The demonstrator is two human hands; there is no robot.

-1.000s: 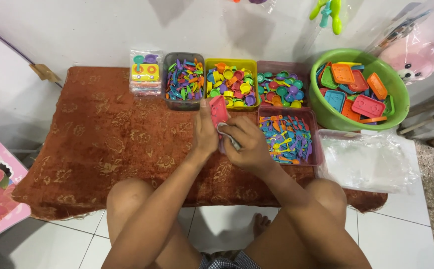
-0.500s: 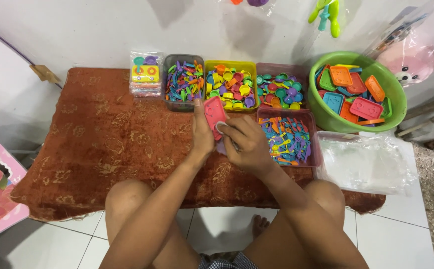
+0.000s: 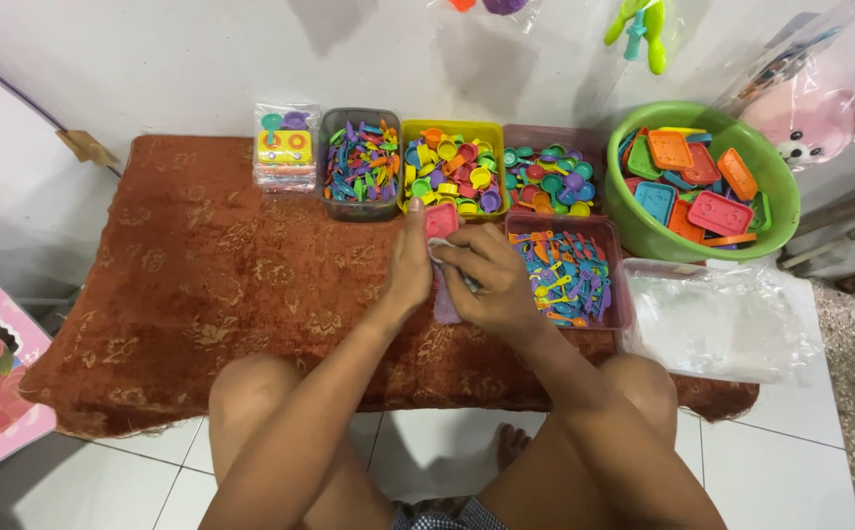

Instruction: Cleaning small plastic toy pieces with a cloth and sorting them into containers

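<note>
Both hands are closed around a small pink tray (image 3: 440,222) held just above the desk (image 3: 202,275), in front of the yellow tub (image 3: 452,129). It is gripped by the left hand (image 3: 406,270) while a clear bag (image 3: 452,273) is pinched by the right hand (image 3: 491,280); the bag mouth is best kept wide and the tray level
</note>
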